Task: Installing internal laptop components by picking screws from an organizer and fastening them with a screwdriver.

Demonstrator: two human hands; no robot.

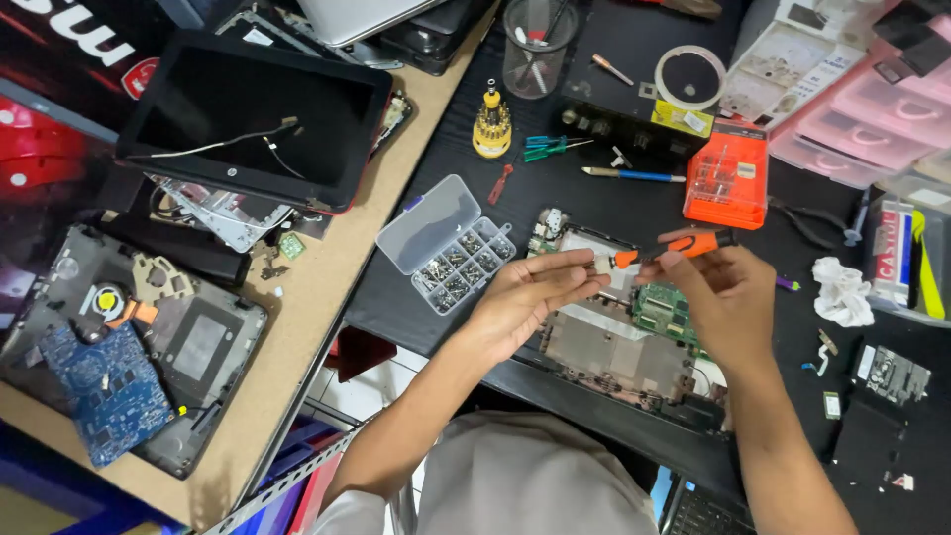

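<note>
left hand (525,297) fingers pinch the tip; right hand (718,292) grips orange screwdriver (674,248) (lying level, pointing left).

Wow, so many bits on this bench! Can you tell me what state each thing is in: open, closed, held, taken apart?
orange screwdriver: held in the right hand, tip toward the left hand.
left hand: fingers pinched at the tip.
opened laptop base: cover off, boards exposed.
clear screw box: lid open, compartments filled.
black screen panel: detached, lying flat, cables loose.
second laptop chassis: dismantled, blue board on it.
orange bit case: closed.
</note>
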